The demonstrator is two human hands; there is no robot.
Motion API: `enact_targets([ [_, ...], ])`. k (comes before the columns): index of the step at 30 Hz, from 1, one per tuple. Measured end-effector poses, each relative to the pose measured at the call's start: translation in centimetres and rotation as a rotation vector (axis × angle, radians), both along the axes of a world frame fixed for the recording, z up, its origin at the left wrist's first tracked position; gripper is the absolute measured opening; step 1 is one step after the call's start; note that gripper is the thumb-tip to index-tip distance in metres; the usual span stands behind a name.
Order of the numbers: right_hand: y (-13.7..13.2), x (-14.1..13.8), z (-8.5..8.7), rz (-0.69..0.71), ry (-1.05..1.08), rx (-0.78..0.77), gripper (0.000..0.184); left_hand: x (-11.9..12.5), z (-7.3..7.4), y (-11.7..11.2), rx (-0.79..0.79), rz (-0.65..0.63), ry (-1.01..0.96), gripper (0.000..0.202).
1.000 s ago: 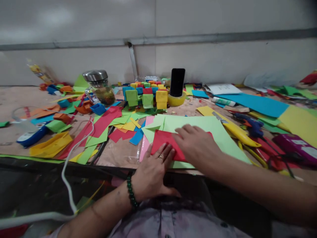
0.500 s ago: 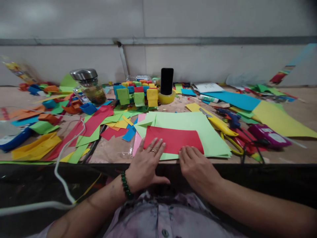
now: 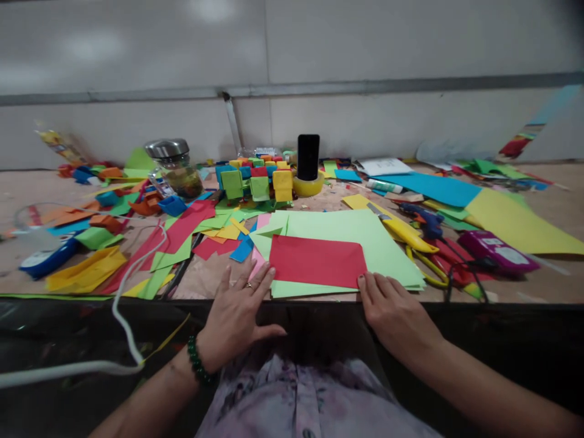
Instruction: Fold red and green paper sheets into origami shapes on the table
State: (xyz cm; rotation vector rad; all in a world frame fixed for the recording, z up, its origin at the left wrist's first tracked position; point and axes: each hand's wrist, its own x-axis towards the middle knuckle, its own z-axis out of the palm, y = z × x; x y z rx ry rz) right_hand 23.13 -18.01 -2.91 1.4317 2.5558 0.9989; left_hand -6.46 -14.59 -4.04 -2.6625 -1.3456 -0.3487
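Note:
A folded-looking red paper sheet [image 3: 317, 261] lies flat on light green sheets [image 3: 333, 225] at the table's front edge. My left hand [image 3: 239, 304], wearing a ring and a green bead bracelet, rests with fingers spread by the red sheet's left edge. Its thumb points right, off the table edge. At the lower right corner of the red sheet, my right hand [image 3: 395, 304] has its fingers bent and pressed together on the paper. The right thumb is hidden underneath.
Small coloured paper chairs [image 3: 258, 182] stand behind, beside a phone [image 3: 308, 157] on a yellow tape roll [image 3: 308, 185]. A box cutter [image 3: 401, 231], glue gun [image 3: 422, 219] and purple device [image 3: 498, 250] lie right. A glass jar [image 3: 176, 170] and paper scraps are left; a white cable [image 3: 125, 310] hangs over the edge.
My right hand has slid right along the red sheet's front edge to its corner. My left hand has moved left off the sheet's face. The sheet's right side now lies flatter.

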Motion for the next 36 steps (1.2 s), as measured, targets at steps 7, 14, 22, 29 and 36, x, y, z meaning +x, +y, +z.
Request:
enact_targets([
  [7, 0.8, -0.2, 1.4, -0.031, 0.039, -0.108, 0.026, 2.2, 1.0, 0.6, 0.069, 0.032, -0.074, 0.083],
  [14, 1.5, -4.5, 1.9, -0.090, 0.141, -0.181, 0.028, 5.7, 0.2, 1.3, -0.063, -0.185, -0.056, 0.093],
  [22, 1.4, -3.0, -0.5, 0.094, 0.286, -0.127, 0.031, 4.0, -0.4, 0.7, -0.059, -0.108, -0.053, 0.091],
  [29, 0.1, 1.8, -0.6, 0.148, 0.392, -0.079, 0.035, 0.1, -0.7, -0.1, 0.038, 0.016, 0.004, 0.084],
  [36, 1.0, -0.3, 0.3, 0.111, 0.428, -0.059, 0.028, 2.7, 0.9, 0.0, 0.038, 0.076, -0.046, 0.084],
])
